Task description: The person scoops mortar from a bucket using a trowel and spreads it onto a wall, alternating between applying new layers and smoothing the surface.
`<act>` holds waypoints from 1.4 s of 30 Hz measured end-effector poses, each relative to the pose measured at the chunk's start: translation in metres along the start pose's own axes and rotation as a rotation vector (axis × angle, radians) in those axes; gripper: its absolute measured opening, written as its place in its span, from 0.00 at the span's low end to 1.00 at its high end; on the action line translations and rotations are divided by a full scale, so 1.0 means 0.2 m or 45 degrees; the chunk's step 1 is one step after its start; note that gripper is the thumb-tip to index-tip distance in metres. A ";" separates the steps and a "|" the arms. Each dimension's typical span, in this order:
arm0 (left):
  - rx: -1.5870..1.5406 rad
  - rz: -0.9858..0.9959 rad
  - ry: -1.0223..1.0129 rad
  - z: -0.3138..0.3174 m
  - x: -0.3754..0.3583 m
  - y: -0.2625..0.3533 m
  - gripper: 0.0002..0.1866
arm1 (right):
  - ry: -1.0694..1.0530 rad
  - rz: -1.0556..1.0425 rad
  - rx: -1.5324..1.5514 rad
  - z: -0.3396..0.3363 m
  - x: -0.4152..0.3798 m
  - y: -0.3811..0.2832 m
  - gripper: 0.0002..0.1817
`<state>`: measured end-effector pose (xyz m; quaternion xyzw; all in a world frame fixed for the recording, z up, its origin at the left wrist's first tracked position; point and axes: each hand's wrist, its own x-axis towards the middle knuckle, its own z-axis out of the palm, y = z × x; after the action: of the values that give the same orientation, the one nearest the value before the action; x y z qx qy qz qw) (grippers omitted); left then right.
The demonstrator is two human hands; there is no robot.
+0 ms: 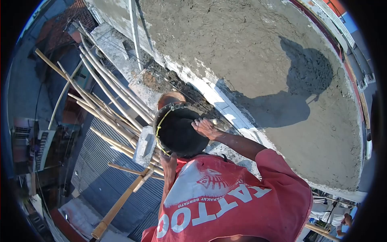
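A black bucket (pixel 177 131) with a yellow cord along its rim is held close to my chest, its dark opening facing up. My left hand (pixel 168 160) grips the rim at the bucket's lower left. Over the right side of the opening is my right hand (pixel 204 128), its fingers wrapped round a pale handle (pixel 214 121); whatever the handle belongs to is hidden in the dark interior. Just beyond the bucket sits a brownish round bowl (pixel 171 97), partly covered by the rim.
Wet grey plaster (pixel 242 52) covers the large wall at the right, with a shadow on it. Bamboo poles (pixel 109 86) stand at the left above a corrugated roof (pixel 96 157). A person (pixel 346 221) is at the lower right edge.
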<state>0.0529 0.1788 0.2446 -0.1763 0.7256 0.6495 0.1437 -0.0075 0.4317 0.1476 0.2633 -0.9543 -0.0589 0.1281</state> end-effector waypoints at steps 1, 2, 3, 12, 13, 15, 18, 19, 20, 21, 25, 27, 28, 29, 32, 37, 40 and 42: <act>-0.003 -0.011 -0.007 0.02 -0.02 -0.02 0.27 | -0.013 0.002 0.000 -0.04 0.01 -0.04 0.09; 0.078 0.054 0.018 0.02 -0.04 -0.04 0.27 | -0.217 0.017 0.076 -0.08 0.01 -0.09 0.08; 0.161 0.129 0.043 0.03 -0.04 -0.05 0.27 | -0.411 0.033 0.149 -0.11 0.01 -0.12 0.07; 0.207 0.028 0.030 0.14 -0.20 -0.01 0.20 | -0.302 0.136 -0.409 -0.25 -0.12 -0.07 0.10; 0.207 0.024 0.039 0.15 -0.21 -0.02 0.21 | -0.302 0.142 -0.407 -0.25 -0.16 -0.08 0.10; 0.216 0.015 0.052 0.14 -0.23 0.00 0.22 | -0.683 -0.048 0.366 -0.30 -0.23 -0.09 0.11; 0.189 -0.022 -0.004 0.17 -0.29 0.09 0.23 | -0.777 0.094 0.656 -0.41 -0.24 -0.09 0.12; 0.187 -0.021 0.005 0.18 -0.30 0.09 0.23 | -0.669 0.167 0.843 -0.45 -0.23 -0.10 0.13; 0.147 -0.014 0.014 0.19 -0.29 0.08 0.23 | -0.992 0.296 0.923 -0.47 -0.18 -0.09 0.19; 0.111 -0.017 0.024 0.19 -0.30 0.06 0.23 | -0.996 0.279 0.926 -0.50 -0.19 -0.07 0.19; 0.048 0.002 0.015 0.14 -0.30 0.08 0.24 | -0.738 0.539 0.873 -0.63 -0.30 0.02 0.16; 0.077 -0.073 -0.033 0.12 -0.26 0.13 0.24 | -0.716 0.601 0.794 -0.65 -0.29 0.03 0.15; 0.034 -0.006 0.011 0.12 -0.24 0.11 0.24 | -0.733 0.590 0.772 -0.66 -0.28 0.03 0.15; 0.023 -0.098 0.019 0.11 -0.23 0.11 0.24 | -0.685 0.566 0.742 -0.67 -0.26 0.05 0.14; -0.067 -0.081 0.038 0.04 -0.21 0.07 0.23 | -0.656 0.537 0.825 -0.86 -0.15 0.12 0.13; -0.050 -0.102 0.139 -0.07 -0.20 0.03 0.21 | -0.850 0.667 1.801 -0.99 0.06 0.36 0.13; -0.087 -0.018 0.215 -0.10 -0.21 -0.07 0.23 | -0.968 0.741 2.369 -0.81 0.21 0.66 0.13; -0.053 0.000 0.230 -0.14 -0.19 -0.11 0.23 | -0.804 1.036 2.053 -0.62 0.31 0.96 0.14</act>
<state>0.0982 0.1512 0.2447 -0.2371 0.7220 0.6458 0.0738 -0.1193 0.5579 0.3139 -0.1075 -0.7166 0.5968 -0.3446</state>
